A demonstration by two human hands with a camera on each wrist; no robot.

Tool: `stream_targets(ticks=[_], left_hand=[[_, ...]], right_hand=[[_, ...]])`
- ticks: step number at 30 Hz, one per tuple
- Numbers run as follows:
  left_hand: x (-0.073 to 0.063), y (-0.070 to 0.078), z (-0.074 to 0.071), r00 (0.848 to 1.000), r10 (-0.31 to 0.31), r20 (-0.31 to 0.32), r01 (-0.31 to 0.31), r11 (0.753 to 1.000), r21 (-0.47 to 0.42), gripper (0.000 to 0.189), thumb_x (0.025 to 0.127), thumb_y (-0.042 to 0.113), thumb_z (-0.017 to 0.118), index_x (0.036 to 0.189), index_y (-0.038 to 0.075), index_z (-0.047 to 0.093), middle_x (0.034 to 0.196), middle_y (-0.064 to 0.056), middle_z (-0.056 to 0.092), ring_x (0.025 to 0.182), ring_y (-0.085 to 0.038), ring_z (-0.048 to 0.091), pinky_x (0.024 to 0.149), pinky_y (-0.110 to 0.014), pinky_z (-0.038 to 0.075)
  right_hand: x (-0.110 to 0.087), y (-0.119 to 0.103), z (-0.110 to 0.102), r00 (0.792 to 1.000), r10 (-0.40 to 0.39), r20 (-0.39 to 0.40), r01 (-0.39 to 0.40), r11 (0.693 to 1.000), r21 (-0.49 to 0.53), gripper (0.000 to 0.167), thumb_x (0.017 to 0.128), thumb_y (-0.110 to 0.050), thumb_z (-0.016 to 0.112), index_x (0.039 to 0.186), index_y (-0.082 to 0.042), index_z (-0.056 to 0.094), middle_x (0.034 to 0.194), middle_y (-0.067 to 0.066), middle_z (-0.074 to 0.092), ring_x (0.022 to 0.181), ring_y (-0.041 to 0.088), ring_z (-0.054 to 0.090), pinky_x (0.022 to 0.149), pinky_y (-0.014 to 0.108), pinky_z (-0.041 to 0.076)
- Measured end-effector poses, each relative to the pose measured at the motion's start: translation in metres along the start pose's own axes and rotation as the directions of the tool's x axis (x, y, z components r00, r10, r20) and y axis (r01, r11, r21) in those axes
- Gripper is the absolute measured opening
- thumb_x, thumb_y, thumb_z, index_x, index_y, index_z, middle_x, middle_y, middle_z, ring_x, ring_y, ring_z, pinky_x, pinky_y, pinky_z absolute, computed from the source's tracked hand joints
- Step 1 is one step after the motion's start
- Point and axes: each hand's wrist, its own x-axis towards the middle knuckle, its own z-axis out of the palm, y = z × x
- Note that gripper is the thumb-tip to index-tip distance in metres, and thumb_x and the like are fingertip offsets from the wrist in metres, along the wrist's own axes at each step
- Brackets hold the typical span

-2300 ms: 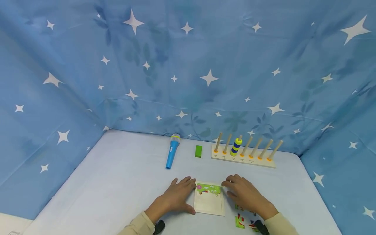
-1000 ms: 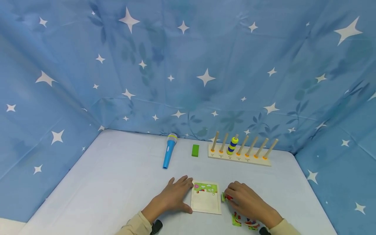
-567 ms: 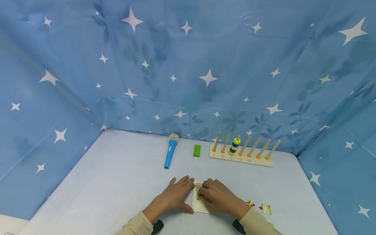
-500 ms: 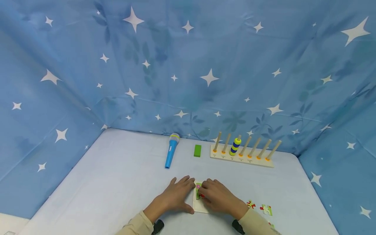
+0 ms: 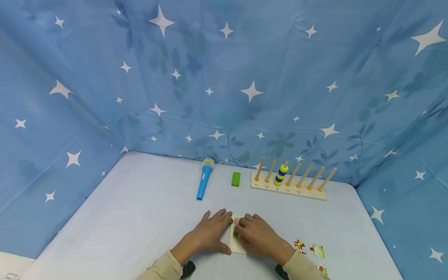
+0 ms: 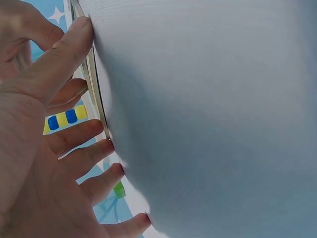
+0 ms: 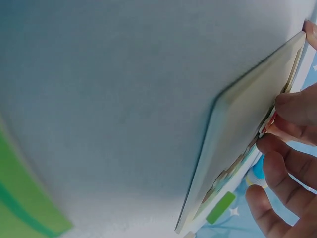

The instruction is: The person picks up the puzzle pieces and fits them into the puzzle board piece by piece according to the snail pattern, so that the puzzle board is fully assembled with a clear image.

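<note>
A shallow wooden puzzle tray lies on the table, its upper edge lined with green picture pieces. My left hand rests along the tray's left side, fingers spread, thumb at the near corner; in the left wrist view the fingertips touch the tray's edge. Over the tray, my right hand pinches a green and red jigsaw piece between thumb and index finger, just under the pink flower at the upper left. Most of that piece and the tray's right part are hidden by the hand. The right wrist view shows the piece low against the tray.
Several loose jigsaw pieces lie right of the tray, partly behind the right sleeve. Farther back are a blue toy microphone, a green block and a pegged wooden counting stand with yellow and blue rings. Starry blue cloth surrounds the table.
My right hand left the tray's upper right corner, picked up a jigsaw piece beside the tray and carried it left onto the tray. The left hand stayed at the tray's edge.
</note>
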Motion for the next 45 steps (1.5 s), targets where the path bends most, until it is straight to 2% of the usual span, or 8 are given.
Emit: stream_targets(ticks=[7, 13, 21, 34, 40, 45], left_hand=[[0.0002, 0.0007, 0.0002, 1.0, -0.003, -0.001, 0.003, 1.0, 0.0, 0.086, 0.07, 0.057, 0.088, 0.139, 0.018, 0.056, 0.157, -0.001, 0.046, 0.15, -0.025, 0.033, 0.113, -0.066, 0.031], [-0.001, 0.0024, 0.0025, 1.0, -0.001, -0.001, 0.001, 1.0, -0.004, 0.087, 0.069, 0.058, 0.088, 0.14, 0.018, 0.056, 0.157, -0.001, 0.046, 0.15, -0.025, 0.034, 0.113, -0.066, 0.032], [-0.0007, 0.0031, 0.003, 1.0, 0.002, 0.0, -0.002, 1.0, 0.004, 0.088, 0.07, 0.059, 0.087, 0.142, 0.018, 0.055, 0.157, -0.001, 0.046, 0.15, -0.024, 0.033, 0.113, -0.066, 0.032], [0.0026, 0.0046, 0.0018, 0.999, 0.033, -0.007, -0.033, 0.999, 0.022, 0.085, 0.071, 0.059, 0.087, 0.14, 0.019, 0.056, 0.157, 0.001, 0.046, 0.15, -0.023, 0.033, 0.113, -0.066, 0.032], [0.0006, 0.0009, 0.0014, 1.0, 0.005, -0.006, -0.005, 1.0, 0.019, 0.086, 0.07, 0.058, 0.088, 0.139, 0.019, 0.056, 0.157, 0.0, 0.046, 0.15, -0.024, 0.033, 0.113, -0.066, 0.031], [-0.0004, 0.0, 0.0014, 1.0, 0.003, -0.01, -0.003, 1.0, 0.022, 0.088, 0.07, 0.058, 0.088, 0.141, 0.019, 0.056, 0.157, 0.0, 0.046, 0.15, -0.024, 0.034, 0.113, -0.066, 0.032]], right_hand=[[0.0008, -0.0018, -0.0006, 1.0, 0.005, -0.001, -0.005, 0.999, -0.033, 0.012, 0.09, -0.025, 0.077, 0.09, -0.019, 0.067, 0.088, -0.007, 0.061, 0.076, 0.01, 0.046, 0.067, 0.029, 0.042], [0.0004, -0.0029, -0.0022, 0.999, 0.019, 0.033, -0.019, 1.0, 0.005, 0.009, 0.091, -0.024, 0.076, 0.092, -0.019, 0.069, 0.091, -0.007, 0.062, 0.076, 0.01, 0.046, 0.066, 0.029, 0.041], [-0.0008, -0.0011, 0.0, 0.999, 0.032, 0.039, -0.033, 0.999, 0.023, 0.008, 0.091, -0.024, 0.077, 0.094, -0.02, 0.07, 0.093, -0.007, 0.063, 0.078, 0.009, 0.047, 0.067, 0.028, 0.042], [-0.005, 0.0003, -0.0038, 1.0, 0.027, -0.001, -0.027, 0.998, 0.054, 0.013, 0.09, -0.02, 0.077, 0.102, -0.019, 0.072, 0.099, -0.006, 0.066, 0.086, 0.011, 0.054, 0.07, 0.031, 0.047], [0.0022, 0.0007, -0.0042, 1.0, 0.007, 0.005, -0.007, 0.997, 0.079, 0.015, 0.09, -0.019, 0.077, 0.104, -0.019, 0.072, 0.099, -0.006, 0.065, 0.087, 0.011, 0.055, 0.072, 0.032, 0.048], [0.0037, 0.0002, -0.0044, 1.0, 0.02, 0.02, -0.022, 0.995, 0.093, 0.018, 0.089, -0.017, 0.078, 0.105, -0.018, 0.072, 0.099, -0.006, 0.066, 0.087, 0.011, 0.055, 0.073, 0.034, 0.05]])
